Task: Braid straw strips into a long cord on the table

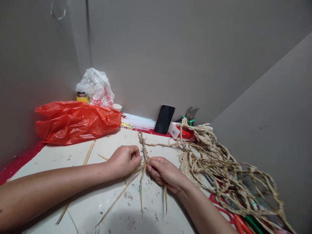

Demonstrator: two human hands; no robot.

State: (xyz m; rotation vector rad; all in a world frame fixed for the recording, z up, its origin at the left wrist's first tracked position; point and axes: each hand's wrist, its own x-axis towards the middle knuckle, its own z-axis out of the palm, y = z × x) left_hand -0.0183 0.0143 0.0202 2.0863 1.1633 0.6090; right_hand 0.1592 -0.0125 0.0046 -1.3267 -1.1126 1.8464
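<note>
A braided straw cord (143,146) lies on the white table, its loose strands (140,191) fanning out toward me. My left hand (125,161) is closed on strands just left of the braid's lower end. My right hand (163,172) pinches the strands where the braid ends, with one strand tip hanging below its fingers. From the braid, a thin cord runs right to a large tangled pile of braided straw rope (214,162). Another flat straw strip (89,152) lies on the table, partly hidden behind my left forearm.
A red plastic bag (78,122) sits at the back left, near a yellow jar (82,97) and a white bag (95,84). A phone (164,119) leans on the wall beside pruning shears (191,113). Red-handled scissors (224,211) lie at right.
</note>
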